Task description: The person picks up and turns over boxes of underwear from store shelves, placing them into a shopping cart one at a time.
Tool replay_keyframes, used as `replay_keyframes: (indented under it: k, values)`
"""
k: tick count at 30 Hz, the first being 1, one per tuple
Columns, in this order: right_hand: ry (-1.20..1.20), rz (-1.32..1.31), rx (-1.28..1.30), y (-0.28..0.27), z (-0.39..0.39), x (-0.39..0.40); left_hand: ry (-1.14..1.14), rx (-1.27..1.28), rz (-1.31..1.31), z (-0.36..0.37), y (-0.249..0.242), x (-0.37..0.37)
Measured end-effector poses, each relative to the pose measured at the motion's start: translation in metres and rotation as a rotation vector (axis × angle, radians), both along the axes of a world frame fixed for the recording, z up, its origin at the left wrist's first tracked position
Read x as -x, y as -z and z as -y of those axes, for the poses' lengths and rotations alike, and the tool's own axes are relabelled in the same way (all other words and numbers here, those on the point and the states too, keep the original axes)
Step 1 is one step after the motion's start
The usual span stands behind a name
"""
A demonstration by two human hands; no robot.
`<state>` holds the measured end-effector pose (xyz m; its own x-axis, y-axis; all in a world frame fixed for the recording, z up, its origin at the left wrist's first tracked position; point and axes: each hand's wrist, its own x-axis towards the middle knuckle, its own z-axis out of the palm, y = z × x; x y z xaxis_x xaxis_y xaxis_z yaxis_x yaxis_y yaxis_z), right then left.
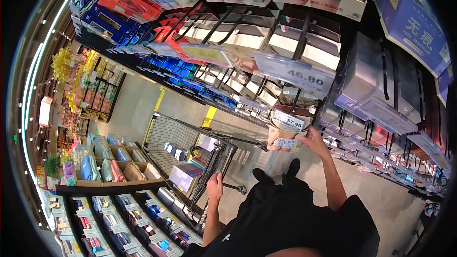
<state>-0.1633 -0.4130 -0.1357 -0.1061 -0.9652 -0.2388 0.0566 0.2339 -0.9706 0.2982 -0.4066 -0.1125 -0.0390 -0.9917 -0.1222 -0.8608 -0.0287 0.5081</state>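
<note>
My right hand (314, 142) is at the right edge of an underwear box (282, 139), with thumb and fingers closing on that edge. The box has a brown top and a picture of patterned briefs. It hangs upright at the front of a rack peg, partly behind a price tag (289, 121) reading 57.90. My left hand (215, 188) is curled closed around the handle bar of a dark wire shopping cart (154, 135). Inside the cart lie a purple and white box (183, 181) and several other packages.
Racks of boxed underwear (304, 50) run along the far side, with plastic price tags jutting out. Bins of folded packaged clothes (114, 166) stand left of the cart. A low display of packaged goods (128, 223) lies at the lower left. Grey floor (352, 185) shows around my feet.
</note>
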Motion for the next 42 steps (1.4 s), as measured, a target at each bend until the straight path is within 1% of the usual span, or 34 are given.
replay_keyframes:
  k: [1, 2, 3, 5, 6, 7, 9, 10, 11, 12, 13, 14, 16, 17, 19, 20, 21, 22, 23, 25, 27, 28, 31, 32, 35, 36, 37, 39, 41, 42]
  values:
    - [-0.031, -0.008, 0.008, 0.004, -0.003, 0.0, 0.002, -0.001, -0.008, 0.001, -0.001, 0.0]
    - [-0.027, 0.002, 0.079, 0.025, -0.006, -0.004, 0.004, -0.023, -0.024, 0.001, -0.001, -0.001]
    - [-0.026, -0.004, 0.075, 0.017, -0.007, -0.009, 0.006, -0.045, -0.038, 0.003, -0.002, -0.003]
    - [-0.029, 0.135, -0.114, 0.005, -0.013, -0.025, 0.015, -0.056, -0.068, 0.005, -0.001, -0.006]
    - [-0.089, 0.148, -0.12, 0.01, -0.012, -0.03, 0.021, -0.06, -0.093, 0.006, -0.001, -0.007]
    - [-0.094, 0.147, -0.13, 0.01, -0.014, -0.037, 0.015, -0.07, -0.094, 0.008, -0.001, -0.009]
    - [-0.103, 0.204, -0.269, -0.005, -0.014, -0.059, 0.04, -0.148, -0.196, 0.01, -0.016, -0.011]
    - [-0.148, 0.3, -0.227, 0.005, -0.016, -0.068, 0.022, -0.146, -0.205, 0.007, -0.014, -0.02]
    - [-0.17, 0.277, -0.222, 0.004, -0.015, -0.08, 0.049, -0.113, -0.285, 0.008, -0.011, -0.025]
    - [-0.177, 0.359, -0.23, 0.002, -0.015, -0.091, 0.074, -0.073, -0.371, 0.012, -0.008, -0.029]
    - [-0.186, 0.443, -0.246, 0.002, -0.015, -0.101, 0.047, -0.058, -0.397, 0.017, -0.011, -0.033]
    - [-0.207, 0.465, -0.231, 0.008, -0.013, -0.11, 0.055, -0.037, -0.429, 0.019, -0.014, -0.039]
    - [-0.267, 0.399, -0.256, -0.005, 0.0, -0.131, 0.042, -0.002, -0.501, 0.021, -0.022, -0.053]
    - [-0.3, 0.357, -0.261, -0.014, 0.009, -0.144, 0.02, -0.035, -0.565, 0.025, -0.034, -0.06]
    - [-0.391, 0.308, -0.266, -0.047, 0.034, -0.181, -0.015, -0.039, -0.621, 0.031, -0.05, -0.074]
    - [-0.417, 0.25, -0.23, -0.058, 0.046, -0.2, -0.061, -0.029, -0.636, 0.036, -0.055, -0.082]
    - [-0.443, 0.198, -0.197, -0.063, 0.057, -0.217, -0.028, -0.023, -0.719, 0.039, -0.058, -0.091]
    - [-0.464, 0.138, -0.25, -0.056, 0.07, -0.232, 0.003, -0.024, -0.8, 0.037, -0.062, -0.102]
    - [-0.576, 0.136, -0.233, -0.052, 0.083, -0.244, -0.009, -0.08, -0.863, 0.037, -0.066, -0.113]
    - [-0.651, 0.158, -0.195, -0.08, 0.103, -0.292, -0.065, -0.196, -1.246, 0.035, -0.058, -0.134]
    - [-0.742, 0.121, -0.204, -0.091, 0.122, -0.326, -0.162, -0.246, -1.459, 0.029, -0.054, -0.154]
    - [-0.807, 0.094, -0.217, -0.095, 0.129, -0.342, -0.173, -0.244, -1.508, 0.026, -0.047, -0.166]
    - [-0.927, 0.038, -0.263, -0.109, 0.147, -0.39, -0.293, -0.153, -1.546, 0.017, -0.044, -0.188]
    - [-0.973, 0.001, -0.262, -0.106, 0.153, -0.403, -0.347, -0.194, -1.484, 0.015, -0.033, -0.197]
    - [-0.986, -0.029, -0.278, -0.098, 0.161, -0.433, -0.465, -0.115, -1.542, 0.01, -0.028, -0.204]
    - [-0.969, -0.057, -0.248, -0.093, 0.162, -0.443, -0.501, -0.111, -1.548, 0.009, -0.026, -0.208]
    - [-0.961, -0.03, -0.23, -0.091, 0.161, -0.449, -0.535, -0.096, -1.558, 0.009, -0.027, -0.21]
    - [-0.869, 0.006, -0.174, -0.087, 0.155, -0.461, -0.579, -0.065, -1.56, 0.01, -0.022, -0.215]
    - [-0.854, 0.087, -0.126, -0.069, 0.15, -0.462, -0.582, -0.077, -1.568, 0.015, -0.017, -0.222]
    - [-0.821, 0.181, -0.135, -0.068, 0.144, -0.465, -0.596, -0.084, -1.574, 0.014, -0.015, -0.224]
